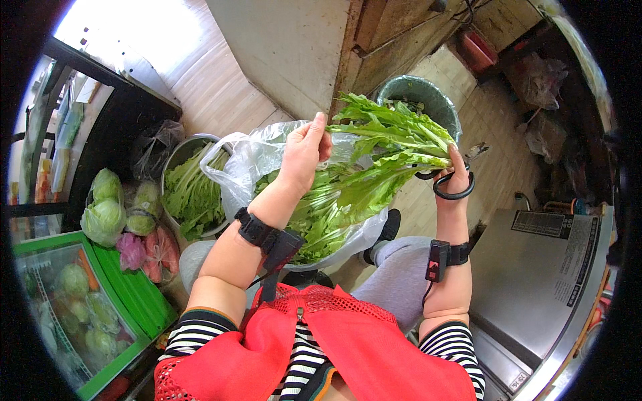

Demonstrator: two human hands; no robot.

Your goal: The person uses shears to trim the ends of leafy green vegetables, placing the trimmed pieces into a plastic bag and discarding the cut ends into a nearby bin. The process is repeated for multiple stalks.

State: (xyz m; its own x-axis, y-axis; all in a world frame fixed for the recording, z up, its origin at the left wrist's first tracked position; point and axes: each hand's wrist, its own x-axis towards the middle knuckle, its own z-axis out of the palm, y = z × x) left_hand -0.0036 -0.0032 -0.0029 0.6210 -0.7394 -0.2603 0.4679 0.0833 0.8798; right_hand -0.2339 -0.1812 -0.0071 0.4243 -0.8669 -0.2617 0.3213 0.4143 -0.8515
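My right hand [455, 173] holds a bunch of long leafy greens [401, 133] by its stem ends. Black-handled scissors [467, 192] hang on the fingers of that same hand. My left hand [305, 150] is closed at the tip of one leaf, with the thumb on top. Beneath both hands, between my knees, an open white plastic bag [228, 173] is full of loose greens [321, 225]. Behind the held bunch stands a bin [454, 108] with a plastic liner and scraps inside.
A metal basin [167, 203] of greens stands left of the bag. Bagged cabbages [104, 215], pink bags [160, 253] and a green-framed glass-topped chest [125, 285] lie further left. A steel appliance [521, 270] is at my right. A panel corner [301, 65] juts in ahead.
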